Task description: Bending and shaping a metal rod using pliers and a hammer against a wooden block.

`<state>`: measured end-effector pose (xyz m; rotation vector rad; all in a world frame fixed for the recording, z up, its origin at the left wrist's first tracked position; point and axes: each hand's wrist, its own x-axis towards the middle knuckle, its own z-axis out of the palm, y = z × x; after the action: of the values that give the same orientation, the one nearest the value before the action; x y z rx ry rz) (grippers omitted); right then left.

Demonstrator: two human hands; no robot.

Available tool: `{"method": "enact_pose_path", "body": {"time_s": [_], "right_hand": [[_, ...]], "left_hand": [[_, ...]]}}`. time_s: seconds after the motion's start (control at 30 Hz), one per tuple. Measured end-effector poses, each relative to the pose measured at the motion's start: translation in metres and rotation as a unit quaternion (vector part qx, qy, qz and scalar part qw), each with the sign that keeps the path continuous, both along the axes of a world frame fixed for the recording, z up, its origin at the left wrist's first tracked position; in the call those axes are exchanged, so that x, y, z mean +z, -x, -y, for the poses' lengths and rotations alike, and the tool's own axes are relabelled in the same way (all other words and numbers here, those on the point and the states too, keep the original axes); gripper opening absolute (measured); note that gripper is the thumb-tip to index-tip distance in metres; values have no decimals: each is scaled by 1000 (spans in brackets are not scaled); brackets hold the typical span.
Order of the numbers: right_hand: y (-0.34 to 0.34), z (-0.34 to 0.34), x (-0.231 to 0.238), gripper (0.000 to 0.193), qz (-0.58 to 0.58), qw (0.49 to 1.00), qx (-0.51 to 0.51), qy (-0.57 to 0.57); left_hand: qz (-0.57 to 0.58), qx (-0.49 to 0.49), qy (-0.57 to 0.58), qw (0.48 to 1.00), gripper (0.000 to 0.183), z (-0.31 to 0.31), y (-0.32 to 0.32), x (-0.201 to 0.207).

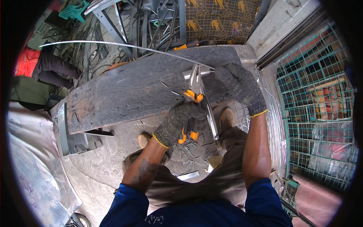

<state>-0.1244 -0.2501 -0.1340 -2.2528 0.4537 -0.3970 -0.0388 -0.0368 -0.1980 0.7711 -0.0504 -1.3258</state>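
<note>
My left hand [181,117], in a dark grey knit glove, is closed around pliers [194,97] with orange and black handles. Their jaws point away from me and meet a long thin metal rod [124,44], which stretches far to the left over the bench. My right hand [242,85], gloved the same way, is closed at the rod's right end. A short silver tube [204,71] lies crosswise behind the jaws, against my right fingertips; whether they grip it I cannot tell. Beside the pliers a straight metal strip [213,123] slants down past my left hand.
The worn dark wooden bench [124,89] spans the middle, with small cut rod pieces [175,93] on it. More cut pieces [189,149] litter the floor. A green wire-mesh panel [314,102] stands at right. Another person [49,68] is at far left, near piled metal bars [145,26].
</note>
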Motion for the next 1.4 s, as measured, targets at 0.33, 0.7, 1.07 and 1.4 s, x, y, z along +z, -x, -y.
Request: {"method": "enact_pose_path", "body": {"time_s": [0.33,0.7,1.07,1.4], "right_hand": [[9,15,3,37,-37,996,37,-70],[7,0,3,46,-7,997,-73,36],[-4,-5,-6,29,26,993,-82,79],[-10,-8,-21,27,162,971,-21,-174]], "left_hand": [[159,27,9,987,30,4,5,9],[629,112,-166,751,33,21,-17,12],[703,157,-171,673,37,9,-28,-8],[92,9,33,995,35,-3,-5,13]]}}
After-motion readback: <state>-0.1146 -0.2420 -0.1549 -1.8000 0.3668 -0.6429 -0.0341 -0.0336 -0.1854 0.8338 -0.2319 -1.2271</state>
